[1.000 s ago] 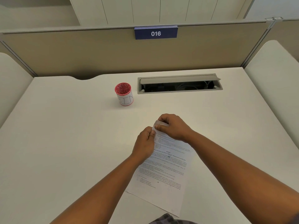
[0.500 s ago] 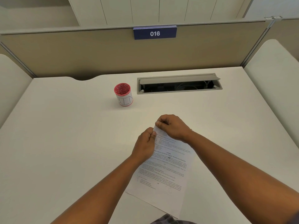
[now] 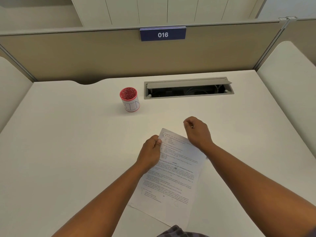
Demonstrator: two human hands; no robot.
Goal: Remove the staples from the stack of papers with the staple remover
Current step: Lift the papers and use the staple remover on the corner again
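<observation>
A stack of printed papers [image 3: 172, 175] lies at a slant on the white desk [image 3: 68, 151]. My left hand [image 3: 150, 153] pinches the stack's left edge just below the top left corner, thumb on top. My right hand [image 3: 196, 130] hovers just past the top right edge with its fingers curled and pinched together; whether a staple is between them is too small to tell. The top corner of the papers lies flat with small marks in it. No staple remover shows.
A red mesh cup with a white label [image 3: 129, 99] stands behind the papers to the left. An open grey cable tray [image 3: 188, 88] is set into the desk at the back. Beige partitions with a blue 016 sign [image 3: 162, 34] enclose the desk.
My right hand let go of the folded-up top corner and moved right and away. The corner now lies flat. The left hand stays on the left edge.
</observation>
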